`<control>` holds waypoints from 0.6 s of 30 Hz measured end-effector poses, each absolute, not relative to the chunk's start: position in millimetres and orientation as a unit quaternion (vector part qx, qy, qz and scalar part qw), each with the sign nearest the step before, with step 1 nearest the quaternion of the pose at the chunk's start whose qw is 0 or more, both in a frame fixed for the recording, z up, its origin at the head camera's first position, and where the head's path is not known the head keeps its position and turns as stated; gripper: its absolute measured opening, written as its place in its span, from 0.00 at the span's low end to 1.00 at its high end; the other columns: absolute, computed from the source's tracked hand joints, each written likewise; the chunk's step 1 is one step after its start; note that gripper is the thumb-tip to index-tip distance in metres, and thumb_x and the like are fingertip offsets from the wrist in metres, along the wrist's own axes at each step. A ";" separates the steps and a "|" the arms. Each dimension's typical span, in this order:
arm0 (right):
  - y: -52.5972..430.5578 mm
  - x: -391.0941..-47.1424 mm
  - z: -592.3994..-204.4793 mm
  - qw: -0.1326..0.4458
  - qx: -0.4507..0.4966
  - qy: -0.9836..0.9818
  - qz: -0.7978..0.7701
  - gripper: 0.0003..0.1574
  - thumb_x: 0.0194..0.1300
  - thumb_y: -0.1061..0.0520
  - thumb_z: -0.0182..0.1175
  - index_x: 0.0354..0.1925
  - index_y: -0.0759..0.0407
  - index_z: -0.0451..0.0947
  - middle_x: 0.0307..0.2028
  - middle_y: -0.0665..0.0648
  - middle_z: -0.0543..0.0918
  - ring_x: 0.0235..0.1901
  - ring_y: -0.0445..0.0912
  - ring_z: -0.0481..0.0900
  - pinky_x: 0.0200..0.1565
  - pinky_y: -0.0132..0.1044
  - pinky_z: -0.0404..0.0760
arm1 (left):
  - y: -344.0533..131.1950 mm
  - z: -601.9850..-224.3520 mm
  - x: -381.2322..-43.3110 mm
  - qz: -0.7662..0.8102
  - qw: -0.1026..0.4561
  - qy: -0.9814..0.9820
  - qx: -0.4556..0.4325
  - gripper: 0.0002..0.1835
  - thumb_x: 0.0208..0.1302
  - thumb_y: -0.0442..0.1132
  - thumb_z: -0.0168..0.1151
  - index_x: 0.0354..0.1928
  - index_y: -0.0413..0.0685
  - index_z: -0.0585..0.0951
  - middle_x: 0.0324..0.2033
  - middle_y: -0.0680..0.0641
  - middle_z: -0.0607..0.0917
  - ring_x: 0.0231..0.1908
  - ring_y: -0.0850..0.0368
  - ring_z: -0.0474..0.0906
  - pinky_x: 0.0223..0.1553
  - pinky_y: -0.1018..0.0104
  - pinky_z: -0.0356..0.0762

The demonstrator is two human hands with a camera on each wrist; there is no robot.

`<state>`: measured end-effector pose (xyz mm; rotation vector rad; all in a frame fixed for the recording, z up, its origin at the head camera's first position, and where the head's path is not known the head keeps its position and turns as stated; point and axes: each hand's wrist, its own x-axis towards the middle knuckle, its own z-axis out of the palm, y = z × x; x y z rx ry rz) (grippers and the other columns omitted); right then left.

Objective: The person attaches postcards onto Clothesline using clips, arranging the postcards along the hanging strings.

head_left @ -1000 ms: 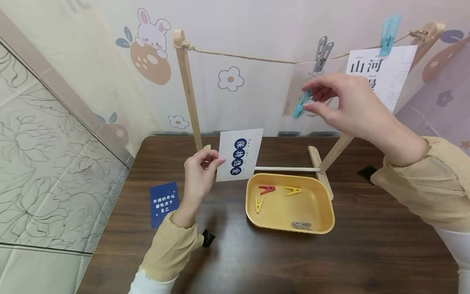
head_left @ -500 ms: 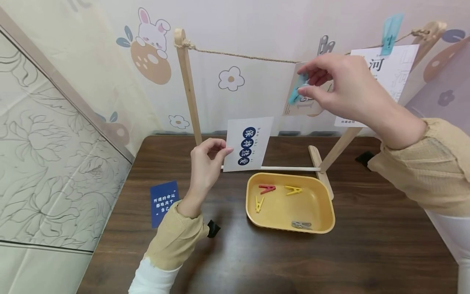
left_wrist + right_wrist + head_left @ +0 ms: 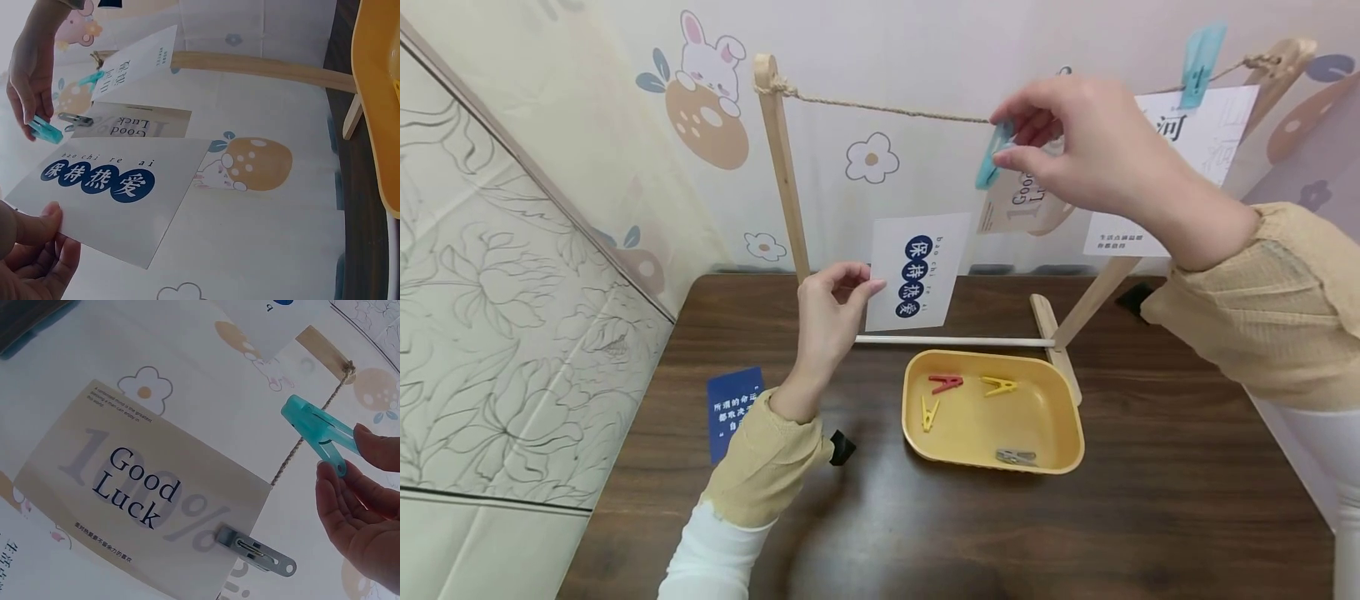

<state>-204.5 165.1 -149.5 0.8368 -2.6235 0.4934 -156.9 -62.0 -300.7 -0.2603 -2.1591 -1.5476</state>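
My left hand (image 3: 832,312) pinches the left edge of a white card (image 3: 891,287) with dark blue circles and characters, held up below the rope (image 3: 880,108). In my right hand (image 3: 1097,146) a teal clothespin (image 3: 315,428) is pinched by its handle ends, near the rope. A beige "Good Luck" card (image 3: 144,494) hangs from the rope by a grey clothespin (image 3: 256,549), partly behind my right hand in the head view. To its right, a white card with black characters (image 3: 1210,133) hangs under another teal clothespin (image 3: 1202,67).
A yellow basket (image 3: 992,465) on the table holds red, yellow and grey clothespins. Left of it lies a blue card (image 3: 730,400). The rope stretches between two wooden posts (image 3: 784,167), joined low down by a white rod (image 3: 955,341).
My left hand has raised the white card and moved it right, toward the rope. My right hand has risen and shifted slightly left with the teal clothespin, up to the rope.
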 end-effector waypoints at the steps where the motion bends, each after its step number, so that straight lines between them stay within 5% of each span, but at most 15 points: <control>1: 165.1 -206.8 -149.2 0.171 0.294 -0.925 0.171 0.18 0.59 0.57 0.58 0.47 0.62 0.74 0.34 0.54 0.77 0.33 0.43 0.71 0.36 0.25 0.66 | -61.7 -299.8 -158.1 -0.563 0.235 -0.787 -0.094 0.07 0.50 0.33 0.65 0.27 0.34 0.79 0.24 0.43 0.81 0.24 0.57 0.74 0.27 0.71 0.71; 18: 169.0 -238.9 -141.9 0.181 0.259 -0.929 0.194 0.21 0.58 0.51 0.58 0.50 0.55 0.73 0.38 0.54 0.76 0.36 0.43 0.70 0.39 0.31 0.69 | -51.5 -278.0 -174.7 -0.558 0.235 -0.791 -0.088 0.08 0.52 0.35 0.64 0.29 0.35 0.79 0.26 0.44 0.80 0.29 0.57 0.75 0.31 0.71 0.73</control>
